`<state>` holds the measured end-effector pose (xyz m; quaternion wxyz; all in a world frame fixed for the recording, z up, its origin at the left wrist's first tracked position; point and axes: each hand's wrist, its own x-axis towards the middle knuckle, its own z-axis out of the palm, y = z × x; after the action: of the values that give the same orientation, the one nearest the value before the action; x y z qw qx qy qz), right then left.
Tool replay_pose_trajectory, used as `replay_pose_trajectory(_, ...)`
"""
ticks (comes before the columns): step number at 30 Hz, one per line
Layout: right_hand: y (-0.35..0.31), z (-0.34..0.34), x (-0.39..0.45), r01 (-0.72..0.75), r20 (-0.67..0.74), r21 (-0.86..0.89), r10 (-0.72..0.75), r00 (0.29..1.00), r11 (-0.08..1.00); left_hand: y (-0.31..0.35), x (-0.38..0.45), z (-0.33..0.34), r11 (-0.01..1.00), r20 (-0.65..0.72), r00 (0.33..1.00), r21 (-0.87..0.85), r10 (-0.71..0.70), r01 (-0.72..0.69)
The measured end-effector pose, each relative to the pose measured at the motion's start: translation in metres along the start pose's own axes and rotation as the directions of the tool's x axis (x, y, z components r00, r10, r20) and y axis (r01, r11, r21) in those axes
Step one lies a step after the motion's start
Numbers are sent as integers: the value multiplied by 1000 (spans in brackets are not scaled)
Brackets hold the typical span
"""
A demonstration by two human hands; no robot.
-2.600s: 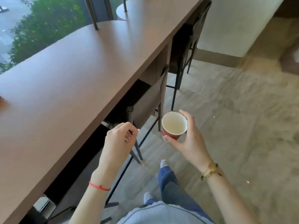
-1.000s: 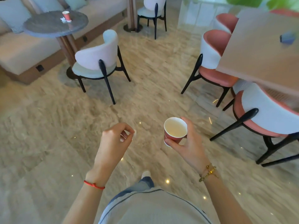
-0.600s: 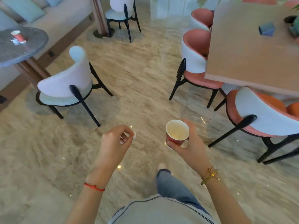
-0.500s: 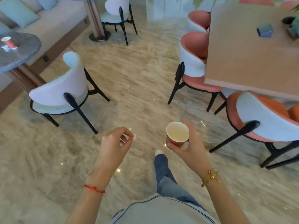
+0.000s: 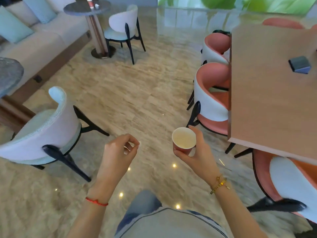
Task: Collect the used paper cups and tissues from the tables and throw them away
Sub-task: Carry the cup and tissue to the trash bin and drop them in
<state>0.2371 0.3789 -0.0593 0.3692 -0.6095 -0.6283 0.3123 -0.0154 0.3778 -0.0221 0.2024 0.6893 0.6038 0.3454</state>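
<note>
My right hand (image 5: 197, 157) grips a red paper cup (image 5: 183, 140) with a white inside, held upright at waist height over the floor. My left hand (image 5: 118, 155) is closed with a small white tissue (image 5: 133, 145) pinched between its fingertips; most of the tissue is hidden in the hand. Far off at the top left, another red paper cup (image 5: 89, 2) and a white crumpled tissue (image 5: 97, 5) rest on a round dark table (image 5: 77, 9).
A pale chair (image 5: 44, 127) stands close on my left by a second round table (image 5: 8, 73). Pink chairs (image 5: 211, 93) and a wooden table (image 5: 271, 93) carrying a dark box (image 5: 299, 64) are on my right. A sofa (image 5: 42, 36) lines the left wall. Marble floor runs ahead between them.
I have turned from the long counter and walked into the seating area. The near round table slid off to the left and the far one came into view. Both hands keep their hold.
</note>
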Motion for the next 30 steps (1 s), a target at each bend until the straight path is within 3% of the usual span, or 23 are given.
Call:
replay_pose_trajectory(8,26,27,187,-13,-8,-1,13,1000,1000,-54,185,37,1000,-7,1000,5,9,-9)
replay_pose_trajectory(15,30,37,386,-20,-73,46,24,997,999,-89,394,65,998,18,998,-35,57,-57)
replay_pose_trajectory(22,41,25,546,-54,-174,52,62,983,997,-104,584,102,990,126,983,-79,130,-121)
replay_pose_trajectory(30,96,4,705,-153,-248,61,164,955,986,-115,762,175,979,183,968,-140,171,-147)
